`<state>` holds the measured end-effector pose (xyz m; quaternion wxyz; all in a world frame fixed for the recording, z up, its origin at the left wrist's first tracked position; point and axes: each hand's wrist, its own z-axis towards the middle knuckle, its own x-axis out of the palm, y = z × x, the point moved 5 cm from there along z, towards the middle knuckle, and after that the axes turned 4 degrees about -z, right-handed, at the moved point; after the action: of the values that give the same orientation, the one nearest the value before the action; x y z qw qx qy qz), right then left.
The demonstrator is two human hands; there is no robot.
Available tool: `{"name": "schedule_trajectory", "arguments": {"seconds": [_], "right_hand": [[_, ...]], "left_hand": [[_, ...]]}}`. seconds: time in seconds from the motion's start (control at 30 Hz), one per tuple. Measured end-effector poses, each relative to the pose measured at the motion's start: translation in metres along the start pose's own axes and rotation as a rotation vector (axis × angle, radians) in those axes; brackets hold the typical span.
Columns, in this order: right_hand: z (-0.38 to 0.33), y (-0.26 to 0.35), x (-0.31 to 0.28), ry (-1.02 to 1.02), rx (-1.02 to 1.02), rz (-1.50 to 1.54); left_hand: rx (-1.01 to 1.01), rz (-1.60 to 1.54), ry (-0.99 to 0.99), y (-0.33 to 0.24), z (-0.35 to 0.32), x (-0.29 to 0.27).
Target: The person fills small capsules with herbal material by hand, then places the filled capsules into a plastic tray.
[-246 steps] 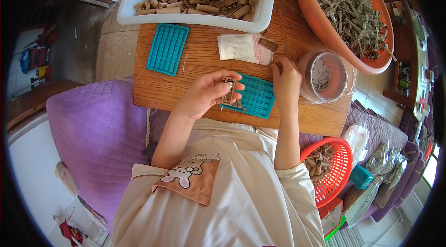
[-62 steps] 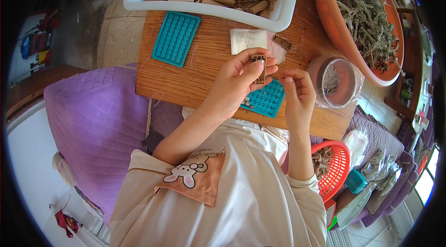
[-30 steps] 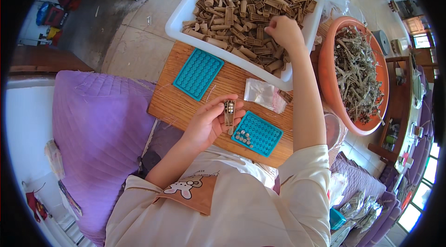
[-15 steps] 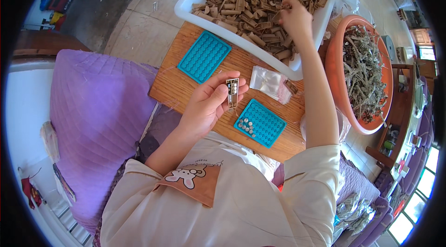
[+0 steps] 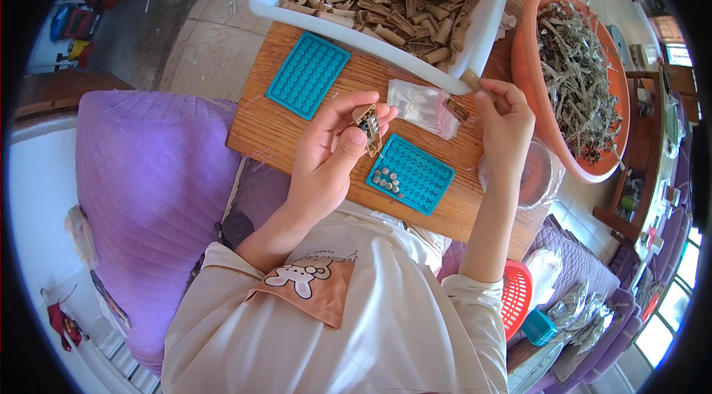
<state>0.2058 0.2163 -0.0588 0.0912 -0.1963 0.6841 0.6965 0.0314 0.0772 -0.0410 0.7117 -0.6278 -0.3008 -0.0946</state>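
Observation:
My left hand (image 5: 330, 149) holds a small brown packet with a clear window (image 5: 367, 126) upright above the wooden board (image 5: 259, 123). My right hand (image 5: 504, 116) pinches one short brown stick (image 5: 470, 80) just off the near rim of the white tray (image 5: 371, 45), which is heaped with the same brown sticks. Below the left hand lies a teal mould tray (image 5: 415, 175) with a few small metal pieces (image 5: 384, 180) in its holes. A second teal mould tray (image 5: 308, 75) lies empty at the board's left. Small clear bags (image 5: 423, 105) lie between my hands.
An orange basin of dried grey-green stalks (image 5: 578, 75) stands at the right. A clear round container (image 5: 538, 179) sits under my right wrist. A red basket (image 5: 518, 298) and a small teal box (image 5: 539, 326) are at lower right. A purple quilted cushion (image 5: 148, 186) lies left.
My right hand has come back from the white tray toward me, now with one brown stick in its fingers. My left hand has kept the packet in about the same place.

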Motion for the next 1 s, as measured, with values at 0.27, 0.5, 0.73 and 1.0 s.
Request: {"name": "schedule_trajectory", "arguments": {"seconds": [0.27, 0.5, 0.73, 1.0], "right_hand": [[-0.033, -0.01, -0.017, -0.22, -0.04, -0.092], [-0.105, 0.017, 0.024, -0.07, -0.018, 0.664], [-0.114, 0.005, 0.042, -0.113, 0.089, 0.818], [-0.113, 0.004, 0.037, -0.132, 0.15, 0.681]], "left_hand": [[0.067, 0.03, 0.079, 0.008, -0.001, 0.021], [0.073, 0.123, 0.076, 0.015, -0.003, 0.04], [0.074, 0.161, 0.121, 0.023, -0.004, 0.052], [0.035, 0.439, 0.183, 0.036, 0.001, 0.049]]}}
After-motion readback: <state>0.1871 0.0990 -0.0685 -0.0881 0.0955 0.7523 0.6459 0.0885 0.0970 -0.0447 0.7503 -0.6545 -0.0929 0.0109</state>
